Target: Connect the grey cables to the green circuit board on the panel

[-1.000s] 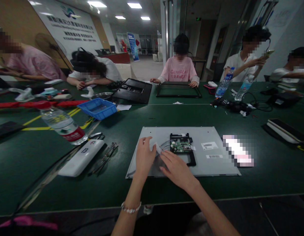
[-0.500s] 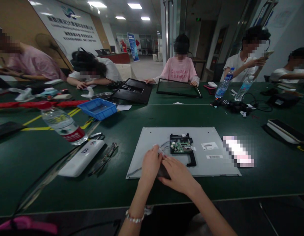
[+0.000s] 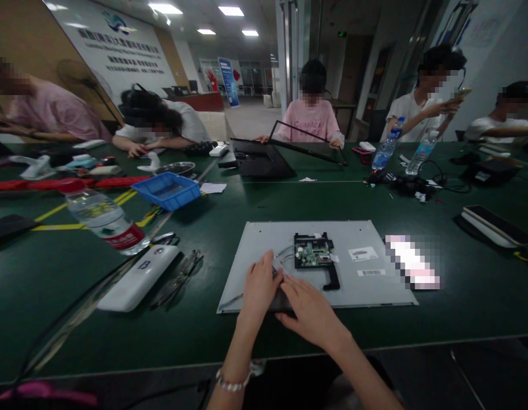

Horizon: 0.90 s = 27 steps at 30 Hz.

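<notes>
A grey metal-backed display panel (image 3: 392, 287) lies flat on the table in front of me. Near its middle sits a green circuit board (image 3: 310, 256) in a black bracket (image 3: 333, 279), with thin wires running left from it. My left hand (image 3: 259, 287) is closed over the panel's front left part, fingers together around a dark flat piece (image 3: 283, 300) mostly covered by the hands. From the right, my right hand (image 3: 308, 310) presses its fingers on the same piece, fingertips touching the left hand. A pale strip shows between the hands, too hidden to name.
A white power bank (image 3: 139, 280), glasses (image 3: 180, 279) and a water bottle (image 3: 107, 222) are on the left. Behind them stands a blue tray (image 3: 167, 192). A phone (image 3: 413, 262) lies right of the panel. Across the table, a person handles a black frame (image 3: 306, 147).
My hands stay at nearly the same spot on the panel, with a slight shift. Across the table, the person's black frame has tilted up and the black cover has moved right.
</notes>
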Each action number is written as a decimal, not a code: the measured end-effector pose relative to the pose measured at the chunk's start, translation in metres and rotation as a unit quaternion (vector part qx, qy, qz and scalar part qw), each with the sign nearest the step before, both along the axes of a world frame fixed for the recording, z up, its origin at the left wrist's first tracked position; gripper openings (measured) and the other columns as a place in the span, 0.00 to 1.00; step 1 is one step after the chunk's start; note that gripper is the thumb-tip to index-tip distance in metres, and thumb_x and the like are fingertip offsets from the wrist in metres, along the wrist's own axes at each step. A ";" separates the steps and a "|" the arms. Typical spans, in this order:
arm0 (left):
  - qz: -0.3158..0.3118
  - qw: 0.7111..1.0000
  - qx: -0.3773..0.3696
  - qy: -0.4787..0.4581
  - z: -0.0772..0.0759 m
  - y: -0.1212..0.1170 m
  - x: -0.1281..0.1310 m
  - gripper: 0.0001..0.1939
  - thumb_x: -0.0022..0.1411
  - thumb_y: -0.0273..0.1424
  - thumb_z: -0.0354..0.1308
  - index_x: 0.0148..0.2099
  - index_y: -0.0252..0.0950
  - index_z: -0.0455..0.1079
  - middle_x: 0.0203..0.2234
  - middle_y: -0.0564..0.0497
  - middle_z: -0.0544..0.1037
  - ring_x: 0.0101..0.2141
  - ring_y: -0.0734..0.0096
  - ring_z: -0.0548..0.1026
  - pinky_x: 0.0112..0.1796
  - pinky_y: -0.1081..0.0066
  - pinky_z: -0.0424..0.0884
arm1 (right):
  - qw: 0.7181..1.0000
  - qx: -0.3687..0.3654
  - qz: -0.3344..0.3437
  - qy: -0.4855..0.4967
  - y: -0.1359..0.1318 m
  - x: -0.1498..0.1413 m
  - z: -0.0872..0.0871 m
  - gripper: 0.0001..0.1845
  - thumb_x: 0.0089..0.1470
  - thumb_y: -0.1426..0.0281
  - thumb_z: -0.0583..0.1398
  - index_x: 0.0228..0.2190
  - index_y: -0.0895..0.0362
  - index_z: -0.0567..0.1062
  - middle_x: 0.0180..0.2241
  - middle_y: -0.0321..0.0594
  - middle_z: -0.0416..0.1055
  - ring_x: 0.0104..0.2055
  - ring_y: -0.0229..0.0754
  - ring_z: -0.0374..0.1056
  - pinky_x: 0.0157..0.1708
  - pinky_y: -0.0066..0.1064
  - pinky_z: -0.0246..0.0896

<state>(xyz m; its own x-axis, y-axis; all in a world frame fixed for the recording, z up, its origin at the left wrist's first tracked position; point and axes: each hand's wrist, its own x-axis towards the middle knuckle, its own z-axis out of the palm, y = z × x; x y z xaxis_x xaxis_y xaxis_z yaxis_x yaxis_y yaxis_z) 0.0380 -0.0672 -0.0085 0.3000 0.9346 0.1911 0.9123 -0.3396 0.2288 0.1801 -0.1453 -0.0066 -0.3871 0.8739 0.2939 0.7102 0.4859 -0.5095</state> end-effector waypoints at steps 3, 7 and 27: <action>-0.001 1.000 0.006 -0.003 -0.002 0.000 -0.001 0.22 0.62 0.30 0.52 0.58 0.32 0.54 0.53 0.40 0.68 0.52 0.61 0.68 0.51 0.64 0.60 | 1.000 -0.001 -0.005 0.003 -0.002 0.000 0.001 0.29 0.51 0.66 0.60 0.53 0.62 0.62 0.57 0.52 0.60 0.60 0.49 0.54 0.59 0.43 0.52; -0.004 1.000 0.016 -0.008 -0.003 0.000 -0.001 0.22 0.63 0.30 0.51 0.58 0.31 0.54 0.53 0.39 0.67 0.52 0.61 0.67 0.52 0.63 0.59 | 1.000 -0.002 -0.009 0.006 -0.003 0.000 0.003 0.27 0.51 0.67 0.60 0.52 0.61 0.64 0.56 0.50 0.61 0.59 0.49 0.55 0.58 0.43 0.53; -0.002 0.989 0.113 -0.094 0.001 0.000 0.000 0.13 0.61 0.25 0.52 0.49 0.35 0.63 0.58 0.40 0.58 0.57 0.55 0.60 0.53 0.56 0.62 | 0.971 -0.037 -0.200 0.126 0.009 0.098 0.009 0.14 0.56 0.70 0.53 0.43 0.55 0.71 0.43 0.42 0.71 0.45 0.44 0.67 0.44 0.38 0.63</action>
<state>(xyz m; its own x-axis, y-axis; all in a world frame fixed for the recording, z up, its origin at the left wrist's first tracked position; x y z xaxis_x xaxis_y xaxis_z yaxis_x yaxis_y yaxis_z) 0.0379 -0.0669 -0.0074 0.2423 0.8611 0.4471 0.8595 -0.4042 0.3127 0.2782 -0.1363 0.0022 0.0638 0.9618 0.2663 0.6833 0.1524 -0.7141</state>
